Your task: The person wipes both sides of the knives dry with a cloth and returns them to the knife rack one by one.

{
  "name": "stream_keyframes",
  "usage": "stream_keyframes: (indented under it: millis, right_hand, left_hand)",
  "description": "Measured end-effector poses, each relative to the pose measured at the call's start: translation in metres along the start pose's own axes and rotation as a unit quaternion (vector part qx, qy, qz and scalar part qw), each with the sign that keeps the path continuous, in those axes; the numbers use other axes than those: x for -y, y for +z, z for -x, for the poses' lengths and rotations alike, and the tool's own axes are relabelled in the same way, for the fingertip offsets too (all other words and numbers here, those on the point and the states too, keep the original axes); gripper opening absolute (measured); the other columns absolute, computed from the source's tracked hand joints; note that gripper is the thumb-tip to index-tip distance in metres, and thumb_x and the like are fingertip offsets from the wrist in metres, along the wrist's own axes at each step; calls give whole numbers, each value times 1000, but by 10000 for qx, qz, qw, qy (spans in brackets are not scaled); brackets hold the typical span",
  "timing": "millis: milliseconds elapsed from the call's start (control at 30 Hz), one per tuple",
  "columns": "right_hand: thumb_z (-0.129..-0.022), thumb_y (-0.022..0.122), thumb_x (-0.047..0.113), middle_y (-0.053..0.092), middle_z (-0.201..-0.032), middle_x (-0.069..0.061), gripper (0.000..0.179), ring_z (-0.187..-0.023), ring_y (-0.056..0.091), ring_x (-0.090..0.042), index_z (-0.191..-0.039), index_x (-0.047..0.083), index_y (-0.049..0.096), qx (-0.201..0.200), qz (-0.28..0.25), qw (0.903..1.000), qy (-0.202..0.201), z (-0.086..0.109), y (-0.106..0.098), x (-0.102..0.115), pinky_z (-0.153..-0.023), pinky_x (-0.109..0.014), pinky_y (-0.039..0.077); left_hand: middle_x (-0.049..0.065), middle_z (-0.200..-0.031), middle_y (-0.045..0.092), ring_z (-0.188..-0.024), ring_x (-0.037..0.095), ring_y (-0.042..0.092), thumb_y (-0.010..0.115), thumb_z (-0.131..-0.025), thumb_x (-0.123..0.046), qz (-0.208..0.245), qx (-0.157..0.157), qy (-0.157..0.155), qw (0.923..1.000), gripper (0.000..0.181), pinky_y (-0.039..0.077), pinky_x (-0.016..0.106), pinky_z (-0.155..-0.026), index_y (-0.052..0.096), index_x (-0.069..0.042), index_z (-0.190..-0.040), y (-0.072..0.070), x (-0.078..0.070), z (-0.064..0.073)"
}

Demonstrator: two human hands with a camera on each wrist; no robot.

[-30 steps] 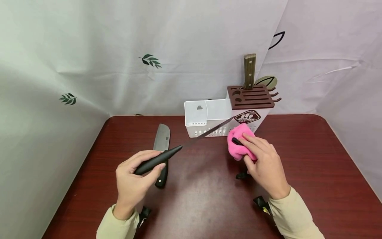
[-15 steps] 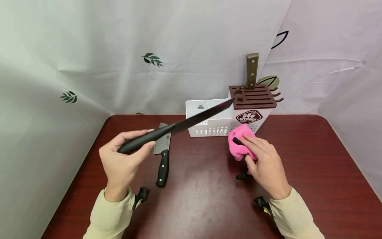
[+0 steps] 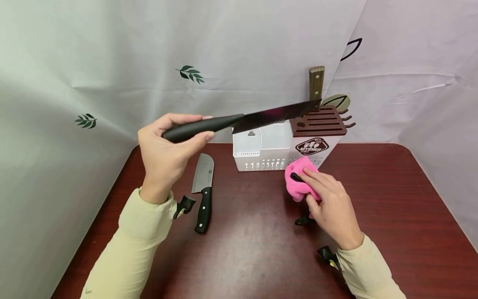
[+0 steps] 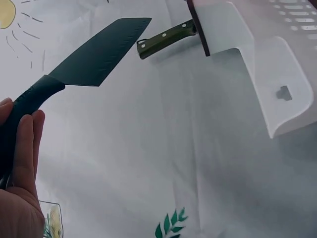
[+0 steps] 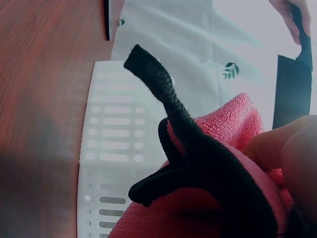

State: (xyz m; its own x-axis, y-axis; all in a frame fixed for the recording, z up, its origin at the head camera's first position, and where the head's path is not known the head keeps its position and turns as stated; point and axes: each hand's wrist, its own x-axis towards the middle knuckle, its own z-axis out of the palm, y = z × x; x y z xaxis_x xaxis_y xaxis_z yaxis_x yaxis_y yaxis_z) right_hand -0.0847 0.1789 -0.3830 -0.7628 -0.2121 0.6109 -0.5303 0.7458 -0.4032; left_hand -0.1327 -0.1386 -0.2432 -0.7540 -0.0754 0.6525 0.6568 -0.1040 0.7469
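In the head view my left hand (image 3: 164, 155) grips the black handle of a dark-bladed kitchen knife (image 3: 278, 114), raised above the table with its tip pointing right. The blade passes in front of the knife block (image 3: 317, 122), near a wooden-handled knife (image 3: 316, 87) standing in a slot. The left wrist view shows the whole broad blade (image 4: 101, 54) apart from the block. My right hand (image 3: 332, 203) holds a bunched pink cloth (image 3: 298, 189) with a black strip on it, in front of the block. A cleaver-shaped knife (image 3: 203, 187) with a black handle lies on the table at left.
The block joins a white perforated holder (image 3: 261, 164) at the back of the dark red table (image 3: 246, 249). Brown hooks (image 3: 349, 118) stick out at the block's right side. A white curtain (image 3: 130, 62) with leaf prints hangs close behind.
My left hand has raised the knife from low over the table to the height of the block's top, its blade turning broadside. The right hand with the cloth has hardly moved.
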Motion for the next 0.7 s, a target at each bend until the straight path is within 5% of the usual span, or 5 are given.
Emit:
stream_keyframes:
  millis: [167,400,700]
  right_hand:
    - [-81,59,-4,66,-129,-16,48,-117,58,-31,-128,4,69,24,-13,10000,5,0,1,0,-95,-47,41]
    - [-80,60,-5,66,-128,-15,50,-116,58,-31,-127,5,69,73,7,10000,32,0,1,0,-92,-48,41]
    - [-81,59,-3,66,-128,-15,49,-117,58,-31,-128,5,69,107,51,9999,-13,0,2,-2,-93,-48,41]
  left_hand:
    - [22,-92,74,-81,31,74,82,-68,17,145,27,113,9998,28,60,36,-73,72,12,-94,11,1,-20]
    - [16,-87,75,-78,26,72,85,-66,13,267,-83,-294,9992,28,59,31,-72,74,5,-90,34,0,-49]
    - [14,-84,73,-72,25,69,86,-68,9,269,141,-459,9985,27,58,31,-71,74,5,-92,64,-5,-75]
